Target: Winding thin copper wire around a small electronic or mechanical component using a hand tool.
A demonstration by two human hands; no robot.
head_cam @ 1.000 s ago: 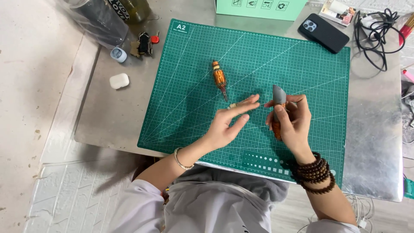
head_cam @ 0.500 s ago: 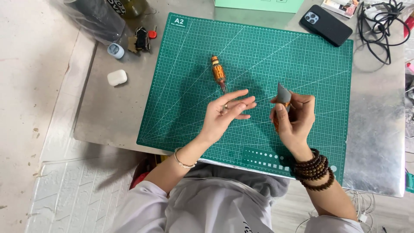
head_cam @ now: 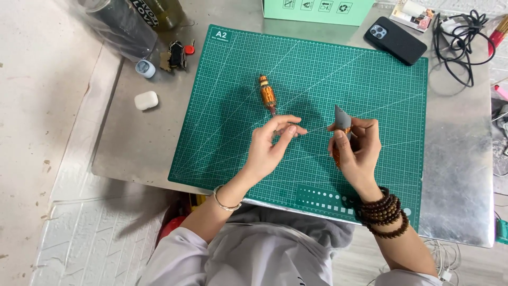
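Left hand pinches something too small to identify, the copper-wound rotor lying lengthwise just beyond its fingertips — right hand, farther off, grips a grey-tipped tool upright over the green mat.

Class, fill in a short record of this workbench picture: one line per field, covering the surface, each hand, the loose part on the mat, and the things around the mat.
Surface: green cutting mat on a metal table
Left hand: above the mat, fingertips pinched; whether it holds anything is too small to tell
Right hand: holds a grey pointed piece, with something orange beneath it
Loose part: orange wound motor rotor lying on the mat, untouched
Wrists: bangle on the left, dark bead bracelets on the right
Around the mat: black phone, black cable, white earbud case, mint-green box
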